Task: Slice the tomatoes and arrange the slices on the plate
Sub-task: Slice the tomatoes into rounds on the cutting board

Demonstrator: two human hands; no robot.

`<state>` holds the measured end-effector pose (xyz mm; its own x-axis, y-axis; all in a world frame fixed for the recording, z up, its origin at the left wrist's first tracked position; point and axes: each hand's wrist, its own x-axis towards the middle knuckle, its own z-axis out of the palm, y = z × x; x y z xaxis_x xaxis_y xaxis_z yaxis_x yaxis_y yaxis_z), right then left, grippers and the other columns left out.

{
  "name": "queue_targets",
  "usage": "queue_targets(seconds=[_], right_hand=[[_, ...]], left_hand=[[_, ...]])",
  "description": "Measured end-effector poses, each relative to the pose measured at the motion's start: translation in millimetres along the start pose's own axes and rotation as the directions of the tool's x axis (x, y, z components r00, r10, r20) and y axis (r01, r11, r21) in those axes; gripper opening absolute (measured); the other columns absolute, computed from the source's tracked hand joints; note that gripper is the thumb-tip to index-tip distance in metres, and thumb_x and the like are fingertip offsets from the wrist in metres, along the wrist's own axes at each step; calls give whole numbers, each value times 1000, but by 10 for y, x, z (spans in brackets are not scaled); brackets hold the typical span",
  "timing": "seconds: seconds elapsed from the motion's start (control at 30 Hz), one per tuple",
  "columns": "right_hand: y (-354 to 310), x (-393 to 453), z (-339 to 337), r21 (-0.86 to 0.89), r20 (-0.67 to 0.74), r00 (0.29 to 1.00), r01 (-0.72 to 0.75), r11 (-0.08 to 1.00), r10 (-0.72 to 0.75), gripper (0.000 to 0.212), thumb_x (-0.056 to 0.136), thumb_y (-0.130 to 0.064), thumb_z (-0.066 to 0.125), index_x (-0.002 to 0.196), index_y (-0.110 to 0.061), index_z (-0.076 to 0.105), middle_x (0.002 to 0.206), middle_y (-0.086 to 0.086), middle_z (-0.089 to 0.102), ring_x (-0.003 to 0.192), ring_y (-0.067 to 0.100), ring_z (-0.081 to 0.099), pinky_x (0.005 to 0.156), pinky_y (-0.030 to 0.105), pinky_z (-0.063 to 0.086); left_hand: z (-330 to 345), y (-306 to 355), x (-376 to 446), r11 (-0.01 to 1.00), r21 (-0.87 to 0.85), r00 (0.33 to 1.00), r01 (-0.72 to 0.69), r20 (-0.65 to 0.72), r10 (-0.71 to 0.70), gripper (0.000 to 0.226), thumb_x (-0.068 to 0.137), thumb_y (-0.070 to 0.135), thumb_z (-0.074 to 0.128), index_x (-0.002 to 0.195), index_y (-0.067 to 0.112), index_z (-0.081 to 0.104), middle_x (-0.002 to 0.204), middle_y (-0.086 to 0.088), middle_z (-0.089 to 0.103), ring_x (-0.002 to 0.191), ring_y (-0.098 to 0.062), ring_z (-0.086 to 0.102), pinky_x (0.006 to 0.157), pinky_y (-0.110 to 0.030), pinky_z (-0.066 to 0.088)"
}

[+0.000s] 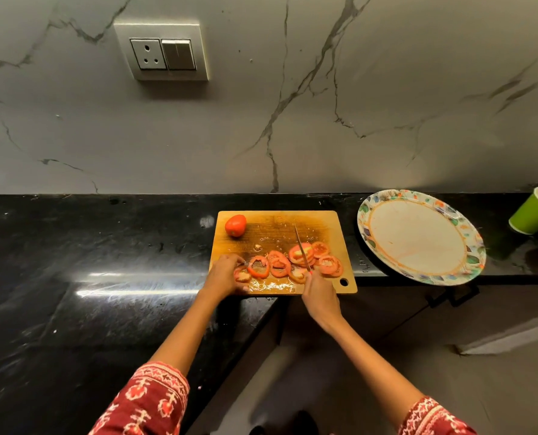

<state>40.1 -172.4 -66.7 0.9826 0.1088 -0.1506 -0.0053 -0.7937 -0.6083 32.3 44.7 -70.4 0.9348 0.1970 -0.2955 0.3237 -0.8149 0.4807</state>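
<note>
Board [330, 227]: wooden, on the black counter [73, 246]; its near edge sticks out past the counter's front edge, the hanging hole at the near right corner over open floor.
Slices [280, 265]: a loose overlapping row along the near half of the board, from the left hand across to near the hanging hole; juice and seeds pooled at the board's near edge.
Tomato [235, 225]: whole, at the board's far left corner, well apart from the slices.
Left hand [225, 273]: on the board's near left corner, fingers curled down onto the leftmost slice; whether it pinches the slice or only presses it I cannot tell.
Right hand [319, 296]: at the board's near edge, closed round the knife handle.
Knife [302, 249]: thin blade pointing away from the person, lying across the slices right of the board's centre.
Plate [371, 215]: right of the board, a narrow gap between them; patterned rim, bare middle, its near edge hanging over the counter's front.
Cup [531, 215]: green, right of the plate, cut off by the frame.
Open room: bare counter stretches left of the board; a strip of bare wood lies between the tomato and the blade tip.
Writing: none readable; a socket plate [162, 51] sits on the marble wall above and left of the board.
</note>
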Motion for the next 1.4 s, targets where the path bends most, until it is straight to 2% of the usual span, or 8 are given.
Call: queue_targets(seconds=[0.17,0.37,0.6,0.93,1.07,1.13,1.3,1.4], right_hand=[[221,185,-314,15,-76,996,-56,998,57,35,91,-23,56,118,-3,49,113,18,60,107,37,57,79,37,44],[408,396,-474,-102,2,996,-91,991,91,50,79,-37,71,115,-6,54,112,17,64,108,34,58,80,36,46],[376,665,-462,-69,37,999,-34,997,37,46,75,-36,75,109,-9,57,111,12,64,106,29,58,80,34,44],[313,1206,-561,-46,36,999,34,998,-32,42,78,-28,74,109,-6,56,109,13,64,102,30,60,71,30,41],[291,1388,-622,-38,43,997,67,997,-66,39,79,-28,72,106,-6,55,105,13,63,99,31,60,68,30,40],[307,1372,-651,0,35,996,78,997,-78,44,78,-26,74,112,-5,55,106,13,63,100,30,61,73,33,45],[361,1027,-541,92,111,965,228,969,-238,55,71,-32,79,116,-13,53,85,-3,58,82,16,58,64,21,38],[381,919,-360,27,130,956,260,965,-262,60,71,-36,78,120,-18,49,94,3,63,90,20,61,72,27,45]], left_hand=[[117,220,18,997,-74,992,28,-123,-37,72,59,24,86,121,9,54,122,-12,52,114,-26,48,93,-31,39],[246,593,109,994,-110,989,3,-148,-19,76,58,21,86,125,8,53,120,-14,51,112,-29,50,94,-36,43],[439,925,172,1000,4,988,-17,-154,17,92,64,35,80,139,9,33,137,-10,39,126,-27,33,101,-34,35],[432,1136,408,999,-36,986,-14,-165,7,80,66,39,79,129,4,43,139,-12,38,127,-27,33,102,-32,33],[366,1220,506,999,-10,997,-35,-71,34,102,67,38,78,146,9,20,152,-11,19,139,-28,18,113,-38,22],[343,1168,487,999,26,995,-39,-86,41,107,66,38,79,148,12,14,153,-10,15,141,-27,12,113,-40,20],[502,1041,366,1000,-4,989,25,-147,-25,108,63,39,81,146,15,17,141,-10,30,131,-25,24,106,-35,29],[593,1104,382,1000,-8,987,2,-161,-3,97,69,34,78,144,10,21,140,-10,33,129,-24,28,104,-28,29]])
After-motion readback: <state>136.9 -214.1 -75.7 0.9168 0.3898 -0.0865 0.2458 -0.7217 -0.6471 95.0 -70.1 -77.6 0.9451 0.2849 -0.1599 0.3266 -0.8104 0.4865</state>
